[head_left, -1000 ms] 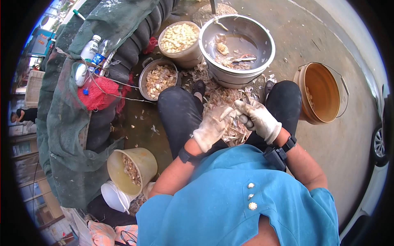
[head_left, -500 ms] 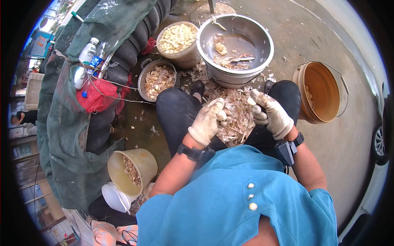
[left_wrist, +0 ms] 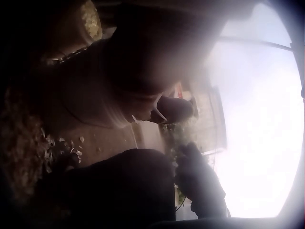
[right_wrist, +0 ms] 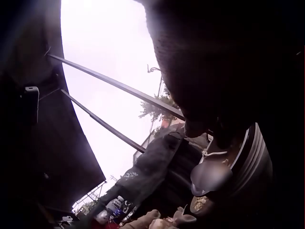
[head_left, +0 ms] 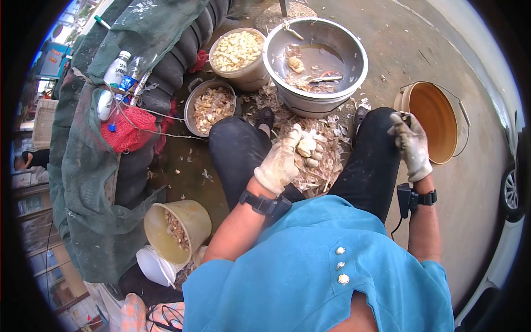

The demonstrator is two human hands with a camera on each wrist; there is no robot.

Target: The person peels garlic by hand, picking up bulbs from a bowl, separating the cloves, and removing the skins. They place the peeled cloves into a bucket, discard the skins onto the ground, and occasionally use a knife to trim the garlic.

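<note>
Over the pile of garlic skins (head_left: 323,174) between the knees, my gloved left hand (head_left: 278,165) grips a partly peeled garlic bulb (head_left: 306,146). Its fingertips curl beneath the bulb. My gloved right hand (head_left: 412,146) is raised by the right knee, in front of the orange bucket (head_left: 437,124), with its fingers bent. Dark patches show at its fingertips, and I cannot tell whether something is pinched there. The left wrist view has the right hand (left_wrist: 202,183) as a dark outline. At the bottom of the right wrist view, the left glove (right_wrist: 140,221) shows beside the bulb.
Ahead stands a metal basin (head_left: 354,72) with murky water and scraps. Left of it are a tub of peeled cloves (head_left: 238,51) and a pot of unpeeled cloves (head_left: 213,108). A tilted cream bucket (head_left: 199,224) lies near the left elbow. Netting-covered tyres (head_left: 83,193) line the left.
The hands were together, then parted with a pale clove at the right fingertips. My right hand has swung right to the orange bucket, and that clove no longer shows. The left stays over the skins.
</note>
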